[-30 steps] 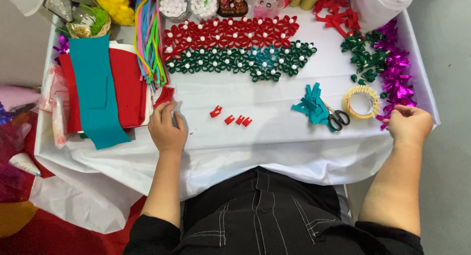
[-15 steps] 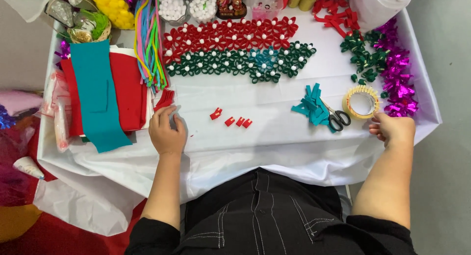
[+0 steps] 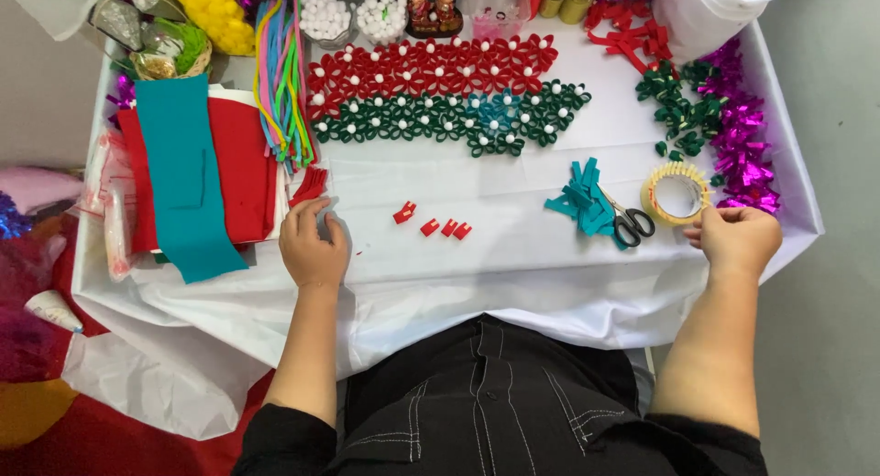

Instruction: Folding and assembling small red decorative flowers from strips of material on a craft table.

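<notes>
At the right edge of the table (image 3: 550,265), the right hand (image 3: 733,240) rests loosely curled, fingertips just beside the roll of tape (image 3: 676,194), grasping nothing visible. The left hand (image 3: 312,242), at centre left, lies half-clenched near strips of red felt (image 3: 310,183). Four small red felt pieces (image 3: 433,222) lie between. Judgement: grip the roll by its outer rim, clear of the scissors (image 3: 629,223).
</notes>
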